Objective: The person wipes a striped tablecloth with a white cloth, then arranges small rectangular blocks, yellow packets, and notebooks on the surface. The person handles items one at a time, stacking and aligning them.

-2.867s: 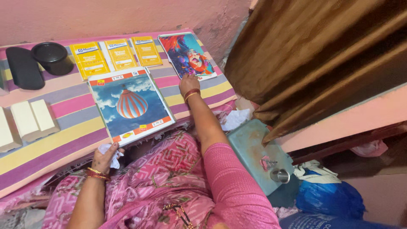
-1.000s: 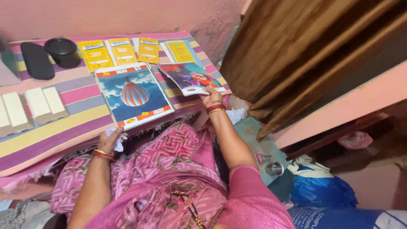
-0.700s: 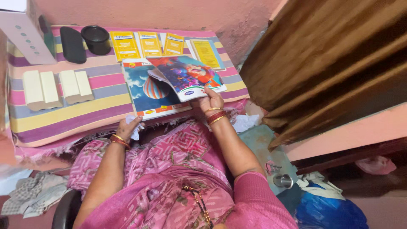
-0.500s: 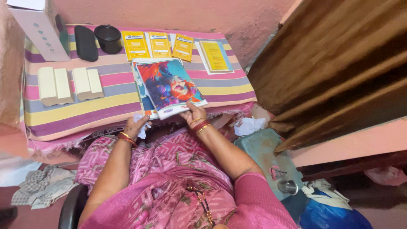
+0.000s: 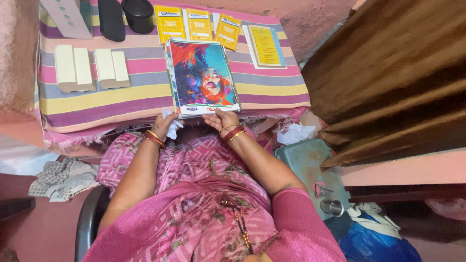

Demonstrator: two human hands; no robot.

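Three yellow packets point(image 5: 199, 24), four cream blocks point(image 5: 92, 69), one yellow booklet point(image 5: 265, 45), one black tub point(image 5: 139, 14), one colourful notebook point(image 5: 203, 78)

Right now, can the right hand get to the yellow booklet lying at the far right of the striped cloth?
Probably yes: the right hand rests at the colourful book's near edge, and bare striped cloth lies between it and the yellow booklet.

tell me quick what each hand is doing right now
Left hand: closed on a white cloth.
Right hand: open, fingers on the colourful book's near edge.
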